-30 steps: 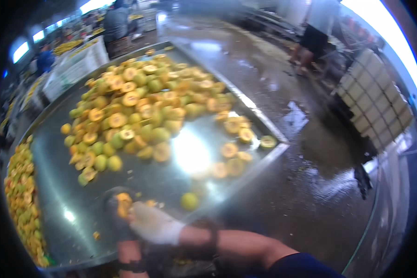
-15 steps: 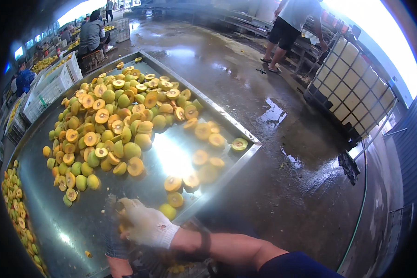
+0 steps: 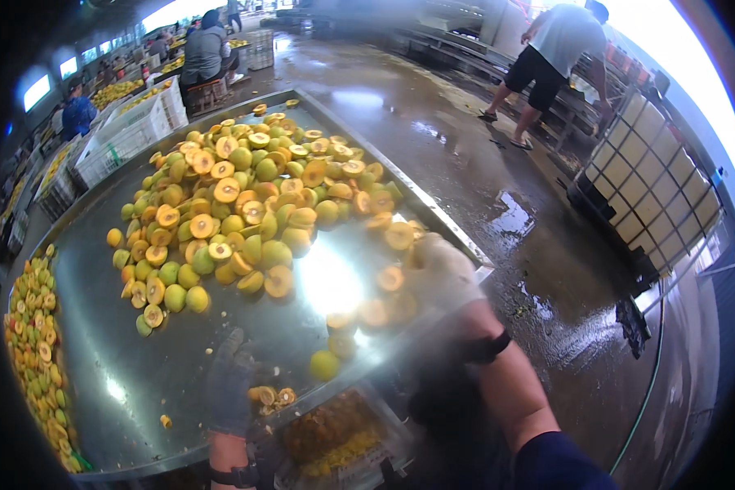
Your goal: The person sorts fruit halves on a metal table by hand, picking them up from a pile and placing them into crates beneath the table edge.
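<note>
Halved yellow-green stone fruit lie heaped on a shiny metal table, some with the pit cavity facing up. My right hand, in a white glove, is stretched to the table's right edge beside several fruit halves; its fingers are smeared by motion. At the near edge, my left hand in a dark grey glove is low over the metal, fingers stretched out and slightly blurred. Beside it sit small cut fruit pieces. One whole-looking yellow-green fruit rests near the front rim.
Below the near edge stands a bin of brown and yellow pulpy scraps. More fruit lines the left side. White crates and seated workers are at far left. A person bends near a caged white tank on wet floor.
My right hand has swung from beside my left hand out to the right edge, among the fruit halves. Small pieces now show by my left hand. The person at far right has bent forward.
</note>
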The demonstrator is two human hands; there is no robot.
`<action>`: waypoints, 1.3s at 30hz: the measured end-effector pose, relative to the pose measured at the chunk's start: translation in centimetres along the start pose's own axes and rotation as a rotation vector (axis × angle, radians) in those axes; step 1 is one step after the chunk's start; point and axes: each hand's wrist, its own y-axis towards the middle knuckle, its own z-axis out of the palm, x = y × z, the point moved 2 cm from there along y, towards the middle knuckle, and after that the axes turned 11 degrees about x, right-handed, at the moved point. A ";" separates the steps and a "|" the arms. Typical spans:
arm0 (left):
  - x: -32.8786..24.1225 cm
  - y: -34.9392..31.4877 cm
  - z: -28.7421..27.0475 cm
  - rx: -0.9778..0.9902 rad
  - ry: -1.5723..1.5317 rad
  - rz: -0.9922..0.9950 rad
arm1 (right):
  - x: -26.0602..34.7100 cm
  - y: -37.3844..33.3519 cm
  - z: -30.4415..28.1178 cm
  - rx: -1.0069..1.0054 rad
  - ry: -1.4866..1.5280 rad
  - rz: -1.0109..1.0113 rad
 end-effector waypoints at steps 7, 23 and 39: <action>4.0 0.8 0.0 0.141 0.372 0.108 | -8.4 0.4 -0.1 0.281 -0.473 0.072; 0.6 0.2 1.8 0.088 0.294 -0.096 | 5.5 0.0 9.4 0.636 -0.326 -0.528; 2.2 0.4 2.3 0.056 0.073 0.222 | 13.7 -2.9 10.7 0.837 0.795 -0.251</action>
